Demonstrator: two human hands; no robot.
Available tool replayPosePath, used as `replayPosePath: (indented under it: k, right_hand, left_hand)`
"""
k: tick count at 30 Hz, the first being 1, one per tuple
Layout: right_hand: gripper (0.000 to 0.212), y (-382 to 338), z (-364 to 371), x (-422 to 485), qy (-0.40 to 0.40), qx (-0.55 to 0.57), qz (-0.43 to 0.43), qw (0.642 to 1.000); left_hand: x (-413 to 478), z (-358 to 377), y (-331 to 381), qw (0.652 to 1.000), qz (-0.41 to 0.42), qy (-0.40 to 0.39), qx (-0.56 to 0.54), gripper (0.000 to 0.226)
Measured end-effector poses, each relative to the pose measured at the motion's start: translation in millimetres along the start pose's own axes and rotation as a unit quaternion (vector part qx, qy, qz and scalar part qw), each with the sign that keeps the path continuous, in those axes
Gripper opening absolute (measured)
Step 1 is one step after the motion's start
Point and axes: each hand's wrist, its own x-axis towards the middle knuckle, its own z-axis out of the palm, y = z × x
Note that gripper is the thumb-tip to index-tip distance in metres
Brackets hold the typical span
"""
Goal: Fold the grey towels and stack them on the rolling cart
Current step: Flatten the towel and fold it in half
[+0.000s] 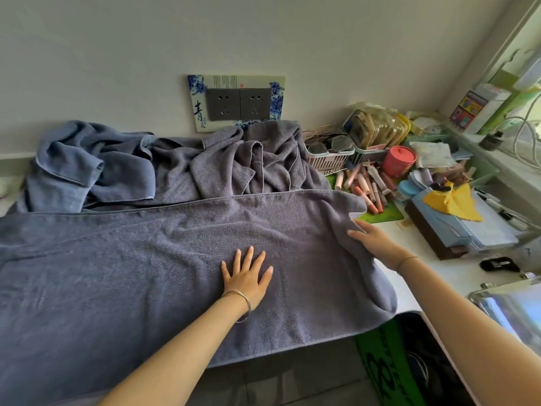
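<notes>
Flat towel [146, 259]: slate grey-blue, plain. Left heap [87, 165]: bluer, lighter hem. Right heap [263, 162]: greyer. Sockets [237, 104]: dark grey, on white plate [195, 93] with blue floral print, black calligraphy. Jar [398, 161]: coral red. Cloth [452, 202]: yellow. Mat [386, 213]: bright green. Tubes [366, 186]: pink, peach. Basket [329, 161]: pale pink. Wall [263, 33]: off-white.

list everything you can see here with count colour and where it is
spread towel: one, grey, flat across the table, front edge overhanging
crumpled towels: several, grey and blue-grey, heaped at the back
wall sockets: two, dark grey, above the heap
baskets: two, pale, back right
canister: one, pink, beside the baskets
cloth: one, yellow, right
left hand: flat on the spread towel
right hand: at the towel's right end
</notes>
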Motion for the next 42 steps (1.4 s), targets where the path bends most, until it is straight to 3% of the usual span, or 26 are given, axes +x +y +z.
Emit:
replayPosePath:
  k: [3, 6, 8, 11, 13, 15, 16, 19, 21, 23, 26, 28, 32, 36, 40, 42]
  right_hand:
    - [0.039, -59, 28, -13, -0.043, 0.187, -0.037, 0.981]
    - [0.038, -119, 68, -29, -0.100, 0.284, -0.094, 0.949]
    - [0.041, -154, 109, -42, -0.159, 0.273, -0.140, 0.938]
    - [0.047, -187, 183, -60, -0.245, 0.161, -0.196, 0.936]
    - [0.047, -197, 226, -69, -0.317, 0.088, -0.192, 0.925]
    - [0.041, -195, 254, -72, -0.360, 0.076, -0.152, 0.917]
    - [0.037, -188, 261, -67, -0.337, 0.086, -0.149, 0.926]
    - [0.026, -155, 263, -42, -0.107, 0.029, -0.176, 0.978]
    - [0.032, -126, 253, -27, 0.052, -0.072, -0.158, 0.983]
    - [0.049, -101, 239, -19, 0.129, -0.125, -0.092, 0.979]
    - [0.067, -77, 230, -10, 0.136, -0.096, 0.025, 0.986]
    - [0.063, -68, 231, -7, 0.128, -0.052, 0.053, 0.989]
    - [0.023, -62, 227, -6, 0.137, -0.017, -0.004, 0.990]
    - [0.022, -53, 199, -10, 0.171, -0.038, -0.034, 0.984]
    - [0.029, -36, 172, -6, 0.191, -0.100, 0.013, 0.976]
    - [0.032, -39, 170, -6, 0.219, -0.144, -0.041, 0.964]
  left_hand:
    - [-6, -18, -18, 0.987, -0.008, 0.032, -0.159, 0.052]
    - [-21, -35, -44, 0.935, -0.015, 0.084, -0.344, 0.048]
    - [-28, -49, -63, 0.881, -0.049, 0.114, -0.456, 0.042]
    - [-41, -76, -97, 0.736, -0.132, 0.151, -0.646, 0.039]
    - [-53, -86, -133, 0.710, -0.156, 0.191, -0.659, 0.045]
    - [-66, -86, -170, 0.718, -0.191, 0.213, -0.634, 0.052]
    - [-68, -83, -185, 0.734, -0.212, 0.209, -0.611, 0.056]
    - [-77, -68, -217, 0.782, -0.250, 0.173, -0.544, 0.062]
    - [-84, -63, -219, 0.799, -0.250, 0.182, -0.516, 0.054]
    - [-87, -58, -217, 0.809, -0.237, 0.189, -0.503, 0.040]
    - [-86, -54, -214, 0.848, -0.209, 0.180, -0.453, 0.034]
    - [-84, -53, -209, 0.865, -0.190, 0.190, -0.424, 0.032]
    - [-83, -59, -201, 0.880, -0.159, 0.203, -0.398, 0.021]
    - [-79, -58, -191, 0.897, -0.149, 0.167, -0.381, 0.035]
    - [-72, -54, -173, 0.923, -0.115, 0.087, -0.358, 0.031]
    - [-69, -52, -168, 0.927, -0.111, 0.074, -0.350, 0.029]
